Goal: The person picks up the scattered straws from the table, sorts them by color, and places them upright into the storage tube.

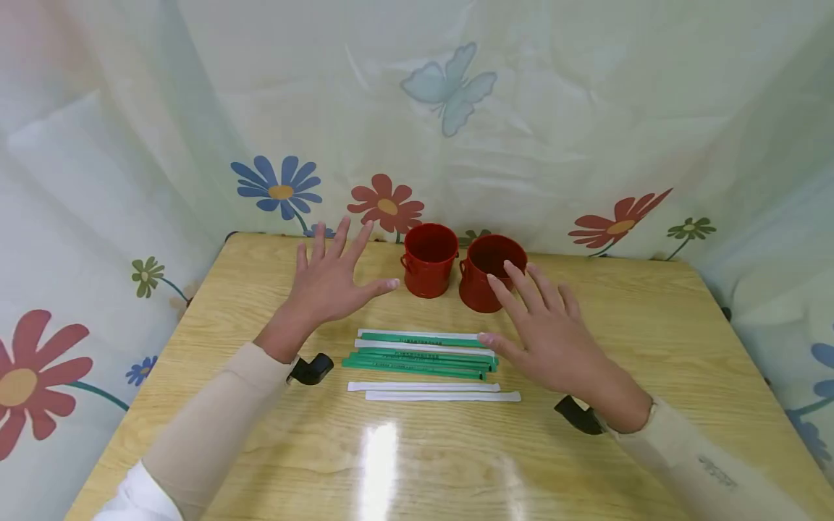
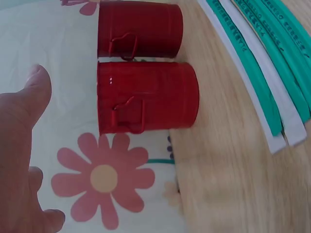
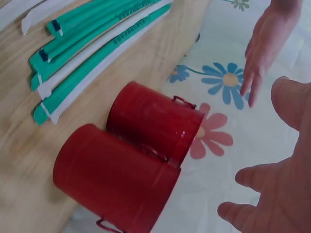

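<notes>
My left hand [image 1: 328, 284] hovers over the table left of two small red metal buckets, fingers spread and holding nothing. To the right, my right hand [image 1: 555, 346] is also spread and empty; in the head view its fingers overlap the right bucket [image 1: 477, 293]. The left bucket [image 1: 428, 281] stands upright close beside it, and both have small side handles. In front of the buckets lie several green paper-wrapped straws [image 1: 417, 367] with white wrapped ones among them. Nearer to me are two more white wrapped straws [image 1: 443, 396]. The buckets' insides look dark.
The wooden table [image 1: 293, 456] ends at the back against a hanging curtain [image 1: 534, 145] printed with flowers and a butterfly. Curtain also hangs on both sides. A black wrist mount [image 1: 313, 369] sticks out below each hand.
</notes>
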{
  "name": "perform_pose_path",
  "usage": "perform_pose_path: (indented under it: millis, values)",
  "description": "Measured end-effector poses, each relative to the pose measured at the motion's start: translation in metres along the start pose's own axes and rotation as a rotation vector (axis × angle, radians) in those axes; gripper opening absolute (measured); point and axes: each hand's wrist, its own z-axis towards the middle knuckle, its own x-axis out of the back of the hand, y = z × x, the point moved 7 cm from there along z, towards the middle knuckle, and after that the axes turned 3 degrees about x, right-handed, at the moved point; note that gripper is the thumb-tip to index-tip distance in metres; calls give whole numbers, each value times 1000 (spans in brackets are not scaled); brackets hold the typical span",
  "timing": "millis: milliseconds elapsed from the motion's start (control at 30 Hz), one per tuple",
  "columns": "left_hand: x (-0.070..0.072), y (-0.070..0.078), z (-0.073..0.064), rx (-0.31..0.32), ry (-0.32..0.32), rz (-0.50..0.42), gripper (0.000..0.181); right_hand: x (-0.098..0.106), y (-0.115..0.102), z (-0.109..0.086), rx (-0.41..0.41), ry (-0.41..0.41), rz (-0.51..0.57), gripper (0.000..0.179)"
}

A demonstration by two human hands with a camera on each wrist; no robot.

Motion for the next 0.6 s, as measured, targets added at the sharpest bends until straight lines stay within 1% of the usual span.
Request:
perform_pose_path:
  millis: [300, 500, 600]
  values:
    - [-15, 14, 15, -46, 20, -49, 109, -15, -15, 3, 45, -3, 35, 87]
    - [-26, 25, 33, -91, 25, -141, 115, -21, -17, 4, 70, 11, 31, 84]
    - [-29, 31, 41, -122, 31, -201, 117, -23, -18, 5, 80, 13, 35, 83]
